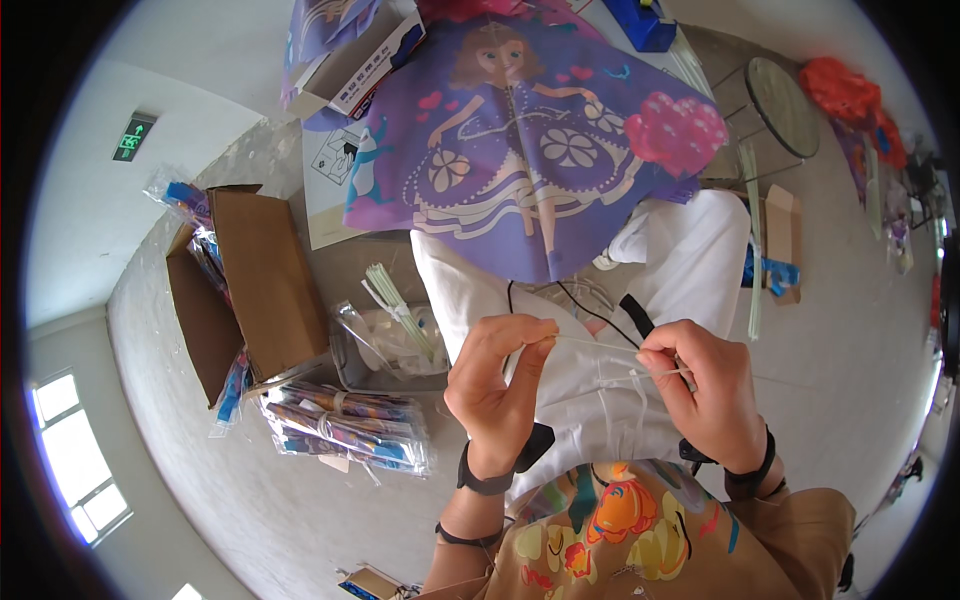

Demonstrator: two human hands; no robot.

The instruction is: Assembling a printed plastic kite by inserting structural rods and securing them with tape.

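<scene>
Above my lap, a thin white string [600,344] stretches between my two hands. My left hand [497,385] pinches one end of it between thumb and fingertips. My right hand [703,388] grips the other end, with a short loop and a loose tail beside its fingers. Just beyond them lies a purple plastic kite sheet [545,150], printed with a figure in a gown and a pink cloud shape. It spreads over the table and my knees. Its near point sits close to my hands but apart from them.
At left stand an open cardboard box [268,285], a grey bin [385,350] holding a bundle of thin rods [400,312], and wrapped packs [345,425] on the floor. A round stool [782,107] and a smaller carton [783,240] are at right. A blue tape dispenser [645,25] rests at the back.
</scene>
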